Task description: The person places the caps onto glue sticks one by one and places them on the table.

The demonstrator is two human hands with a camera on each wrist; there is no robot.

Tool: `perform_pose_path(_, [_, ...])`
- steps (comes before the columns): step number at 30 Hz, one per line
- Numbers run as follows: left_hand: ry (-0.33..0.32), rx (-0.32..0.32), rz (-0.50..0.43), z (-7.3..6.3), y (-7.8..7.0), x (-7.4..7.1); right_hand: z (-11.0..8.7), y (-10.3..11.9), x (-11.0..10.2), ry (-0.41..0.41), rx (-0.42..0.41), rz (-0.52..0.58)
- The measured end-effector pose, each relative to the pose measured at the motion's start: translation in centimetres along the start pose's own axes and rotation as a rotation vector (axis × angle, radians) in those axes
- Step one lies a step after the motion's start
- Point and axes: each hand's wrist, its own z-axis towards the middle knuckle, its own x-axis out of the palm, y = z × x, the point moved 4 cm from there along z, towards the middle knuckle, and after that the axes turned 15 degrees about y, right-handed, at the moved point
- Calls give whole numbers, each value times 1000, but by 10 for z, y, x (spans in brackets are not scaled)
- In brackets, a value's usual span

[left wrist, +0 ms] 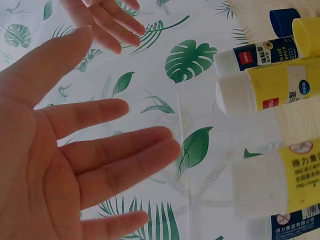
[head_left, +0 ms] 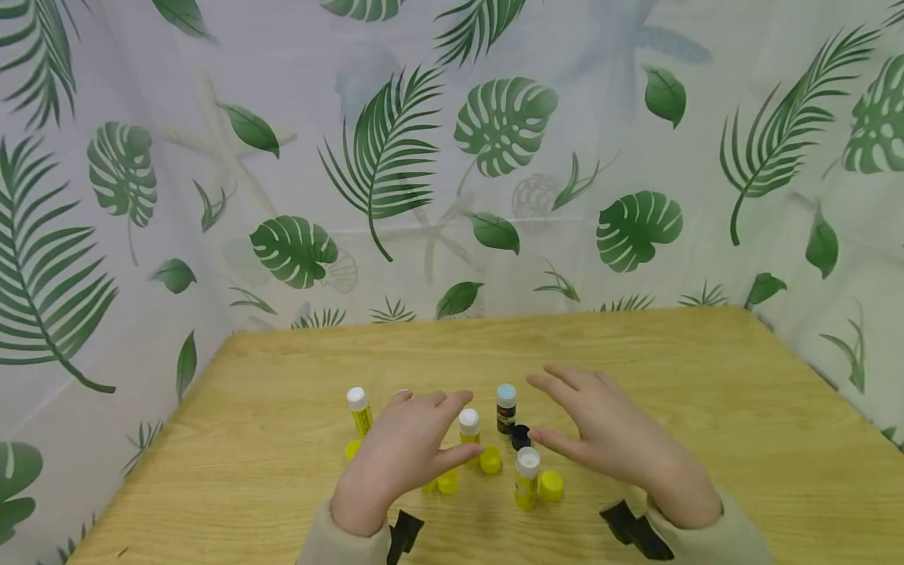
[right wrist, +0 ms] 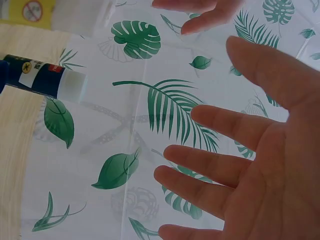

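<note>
My left hand point(head_left: 410, 443) hovers over the left side of a group of glue sticks, fingers spread and nothing held. My right hand point(head_left: 614, 431) is raised to the right of them, its fingers extended and apart. Between the hands, a yellow glue stick point(head_left: 526, 479) stands upright in front, a dark blue glue stick point(head_left: 505, 410) behind it, and another yellow glue stick point(head_left: 469, 428) nearer the left hand. A further yellow glue stick point(head_left: 359, 412) stands at the left. The left wrist view shows a second dark blue glue stick point(left wrist: 300, 225), mostly hidden by my left hand in the head view.
Loose yellow caps, such as one cap point(head_left: 552, 486) at the right, lie among the sticks. A dark cap point(head_left: 520, 437) sits beside the dark blue stick. The wooden table point(head_left: 706, 377) meets a leaf-patterned cloth point(head_left: 551, 267) behind.
</note>
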Motion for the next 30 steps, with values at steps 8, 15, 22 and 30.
perform_pose_path(8, [-175,110,57,4,-7,-3,3,2,-2,7,-14,-10])
perform_pose_path(15, [-259,197,51,10,-18,4,3,2,-1,-14,-44,-14])
perform_pose_path(22, [-169,216,-212,20,-30,25,1,2,-1,-34,-51,10])
perform_pose_path(30, [-6,171,-451,30,-32,51,-2,2,-1,-13,-33,19])
